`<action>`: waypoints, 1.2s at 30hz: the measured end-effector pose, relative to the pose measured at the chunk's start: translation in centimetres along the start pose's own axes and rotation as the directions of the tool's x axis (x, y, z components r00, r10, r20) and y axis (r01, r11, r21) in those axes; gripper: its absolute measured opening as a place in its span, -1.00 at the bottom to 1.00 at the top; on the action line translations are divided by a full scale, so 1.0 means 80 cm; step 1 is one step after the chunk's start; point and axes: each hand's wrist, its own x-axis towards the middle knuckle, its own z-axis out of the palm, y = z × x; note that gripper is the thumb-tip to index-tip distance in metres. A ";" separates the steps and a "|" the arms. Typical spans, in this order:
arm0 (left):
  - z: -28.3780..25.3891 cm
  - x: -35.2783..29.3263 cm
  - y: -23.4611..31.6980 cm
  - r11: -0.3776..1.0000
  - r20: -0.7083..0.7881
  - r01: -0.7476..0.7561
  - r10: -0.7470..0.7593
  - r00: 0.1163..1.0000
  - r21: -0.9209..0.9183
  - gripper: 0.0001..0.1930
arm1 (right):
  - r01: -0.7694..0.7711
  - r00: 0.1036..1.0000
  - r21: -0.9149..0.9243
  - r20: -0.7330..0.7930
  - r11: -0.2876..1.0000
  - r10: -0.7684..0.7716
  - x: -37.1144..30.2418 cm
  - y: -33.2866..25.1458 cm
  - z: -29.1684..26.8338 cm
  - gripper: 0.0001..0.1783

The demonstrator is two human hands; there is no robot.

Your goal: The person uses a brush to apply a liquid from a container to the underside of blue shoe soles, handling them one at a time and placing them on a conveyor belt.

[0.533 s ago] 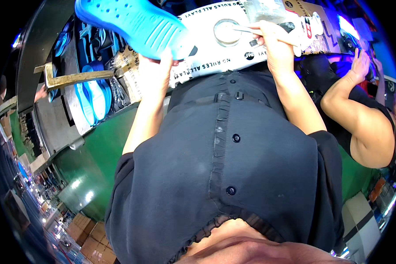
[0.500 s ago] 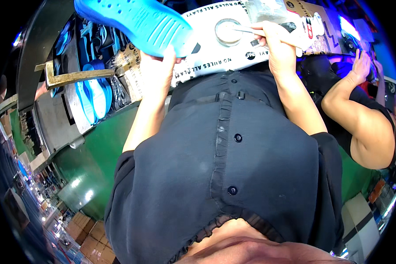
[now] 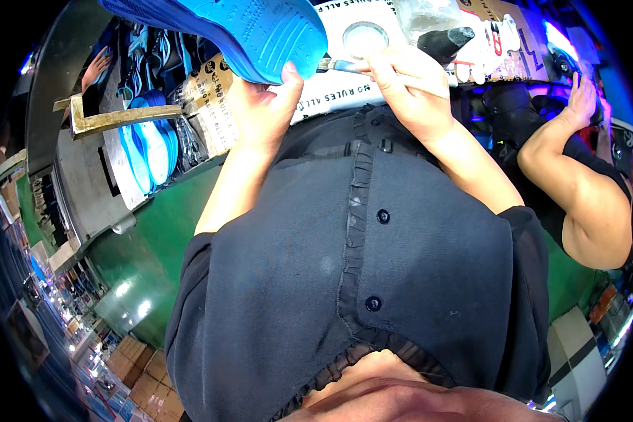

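My left hand (image 3: 266,111) is closed on the rounded end of a blue shoe sole (image 3: 253,35), thumb on its near edge. The sole is tilted, and its ridged, dotted face shows; its far end runs out of view at the top. In my right hand (image 3: 418,95) is a paint brush (image 3: 343,65), pinched by its handle. The dark bristles are at the right edge of the sole; whether they touch it I cannot tell. Just beyond the brush sits a round clear dish (image 3: 365,40) with pale contents.
White printed sheeting (image 3: 344,91) covers the worktop. At the right stand a dark cone-shaped object (image 3: 446,43) and red-handled snips (image 3: 497,39). More blue soles (image 3: 151,151) lie at the left beside a worn metal bracket (image 3: 123,121). Another person's arm (image 3: 573,169) is at the right.
My right hand has brought the brush from the dish left to the sole's edge. The sole has turned in my left hand, tilting to show more of its side.
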 end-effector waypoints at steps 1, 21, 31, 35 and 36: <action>-0.001 -0.001 0.001 1.000 -0.001 0.003 -0.003 1.000 0.000 -0.61 | -0.028 1.000 -0.014 -0.005 1.000 0.028 -0.001 -0.001 -0.002 -0.87; -0.002 -0.006 0.005 0.992 0.004 -0.050 0.050 0.999 0.120 -0.74 | 0.020 1.000 -0.069 -0.003 0.997 -0.020 0.000 -0.002 -0.008 -0.83; -0.002 0.000 0.006 0.991 0.006 -0.100 0.100 0.995 0.092 -0.80 | -0.015 1.000 -0.002 -0.004 1.000 0.015 -0.002 -0.005 -0.005 -0.85; -0.004 0.001 0.013 0.988 0.003 -0.101 0.101 0.995 0.119 -0.78 | -0.135 0.991 -0.004 -0.004 0.991 0.135 -0.005 -0.009 -0.016 -0.75; -0.004 0.003 0.015 0.986 0.011 -0.100 0.099 0.995 0.136 -0.78 | -0.129 0.992 -0.006 -0.008 0.992 0.129 -0.005 -0.011 -0.018 -0.75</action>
